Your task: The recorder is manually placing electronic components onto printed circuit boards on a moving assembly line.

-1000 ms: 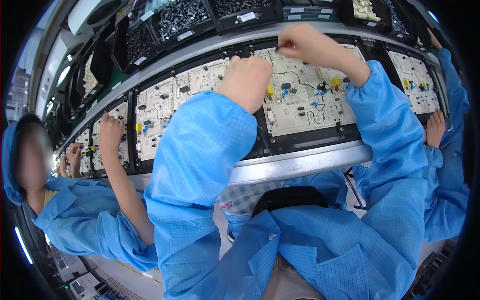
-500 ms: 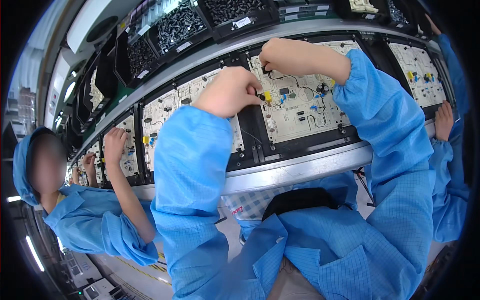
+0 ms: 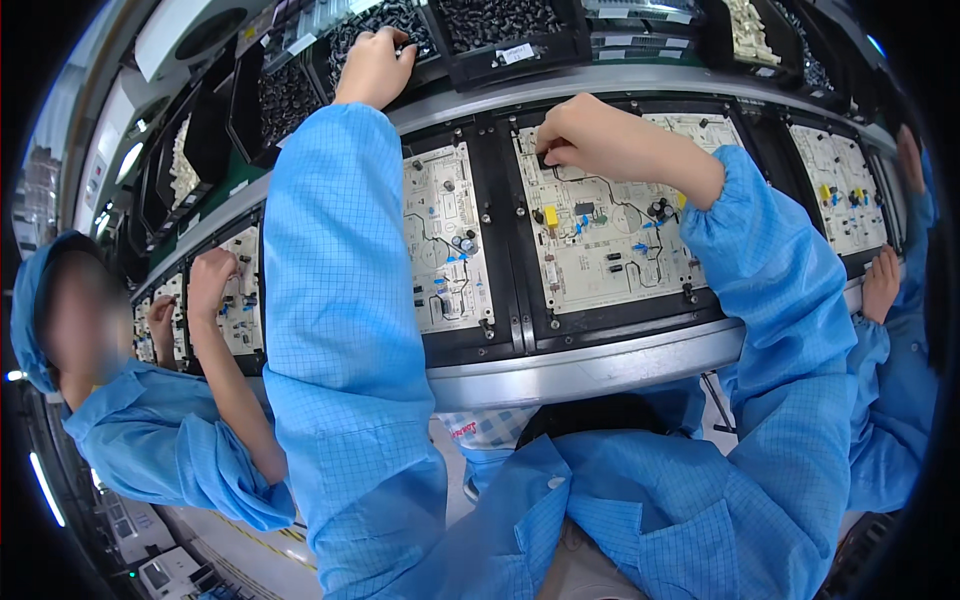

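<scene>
My left hand (image 3: 375, 68) is over a black bin of small dark parts (image 3: 415, 22) beyond the rail. Its thumb and fingertips are bent together at the parts, and what lies between them is too small to make out. My right hand (image 3: 595, 140) bends over the upper left corner of a cream circuit board (image 3: 590, 275). Its fingertips pinch a small black component (image 3: 547, 160) at the board surface, partly hidden by the fingers. On this board sit a yellow block component (image 3: 550, 215), blue parts and black cylinders. The board lies in a black frame (image 3: 515, 250).
Another circuit board (image 3: 432, 290) lies left of mine, partly behind my left sleeve; one more (image 3: 840, 215) lies right. A metal rail (image 3: 600, 352) runs along the near edge. Further bins (image 3: 500, 25) line the back. Co-workers' hands (image 3: 210, 285) are at both sides.
My left hand has gone from the board's left edge up and left to the bin of dark parts. My right hand stays at the board's upper left corner. The view has shifted slightly.
</scene>
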